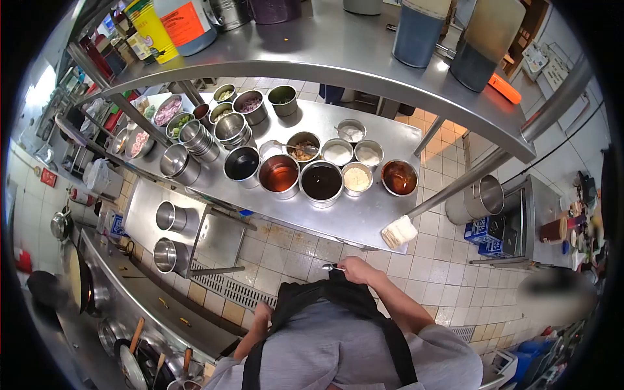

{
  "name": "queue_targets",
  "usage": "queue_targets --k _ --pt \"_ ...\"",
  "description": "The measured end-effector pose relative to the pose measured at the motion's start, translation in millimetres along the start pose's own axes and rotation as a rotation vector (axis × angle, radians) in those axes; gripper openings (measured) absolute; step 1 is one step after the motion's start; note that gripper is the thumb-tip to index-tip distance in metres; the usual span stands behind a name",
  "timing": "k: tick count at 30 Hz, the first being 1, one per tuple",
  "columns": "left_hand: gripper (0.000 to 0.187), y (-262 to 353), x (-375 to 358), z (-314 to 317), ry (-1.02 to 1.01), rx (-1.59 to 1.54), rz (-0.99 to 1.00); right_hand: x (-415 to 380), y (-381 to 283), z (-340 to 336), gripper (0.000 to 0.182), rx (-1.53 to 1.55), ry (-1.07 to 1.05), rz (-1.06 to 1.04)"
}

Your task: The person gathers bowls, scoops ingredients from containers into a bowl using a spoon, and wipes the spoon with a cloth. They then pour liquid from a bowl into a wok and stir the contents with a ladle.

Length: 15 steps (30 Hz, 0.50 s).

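My right hand (354, 268) is closed in front of my black apron (312, 296). From its fingers sticks out a small metal spoon (327, 266) with a dark handle. My left hand (262, 314) hangs low beside the apron, and its fingers are too small and turned away to make out. Ahead of me, a steel table (273, 207) bears several pots: a black liquid (242, 164), a reddish-brown liquid (280, 175), a dark sauce (322, 182), a pale yellow powder (357, 179) and a thick red sauce (400, 177). White powders (337, 153) stand behind them.
A folded white cloth (399, 232) lies at the table's right corner. Overhead runs a steel shelf (286, 49) with bottles and tubs. Two steel pots (170, 216) stand on a lower table at left. Woks (81, 279) line the left side. A floor drain (234, 290) crosses the tiles.
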<state>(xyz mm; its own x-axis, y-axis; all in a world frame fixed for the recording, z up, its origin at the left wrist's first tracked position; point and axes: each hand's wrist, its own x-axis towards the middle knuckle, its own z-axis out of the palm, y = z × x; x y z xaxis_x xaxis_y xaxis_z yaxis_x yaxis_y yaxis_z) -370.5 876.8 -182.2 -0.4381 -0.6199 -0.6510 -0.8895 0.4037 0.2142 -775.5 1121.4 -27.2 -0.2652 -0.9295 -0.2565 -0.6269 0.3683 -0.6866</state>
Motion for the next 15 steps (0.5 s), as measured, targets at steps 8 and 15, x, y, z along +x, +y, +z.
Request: queue_targets --k 8,15 --pt "0.018 -87.5 -50.8 24.8 -0.304 -0.417 -0.122 16.3 -65.5 33.3 0.028 0.366 -0.052 0.397" --pt "0.012 -104.6 -4.6 -12.2 -0.325 -0.713 -0.167 45.7 -126.3 -9.0 0.025 0.115 0.278 0.21"
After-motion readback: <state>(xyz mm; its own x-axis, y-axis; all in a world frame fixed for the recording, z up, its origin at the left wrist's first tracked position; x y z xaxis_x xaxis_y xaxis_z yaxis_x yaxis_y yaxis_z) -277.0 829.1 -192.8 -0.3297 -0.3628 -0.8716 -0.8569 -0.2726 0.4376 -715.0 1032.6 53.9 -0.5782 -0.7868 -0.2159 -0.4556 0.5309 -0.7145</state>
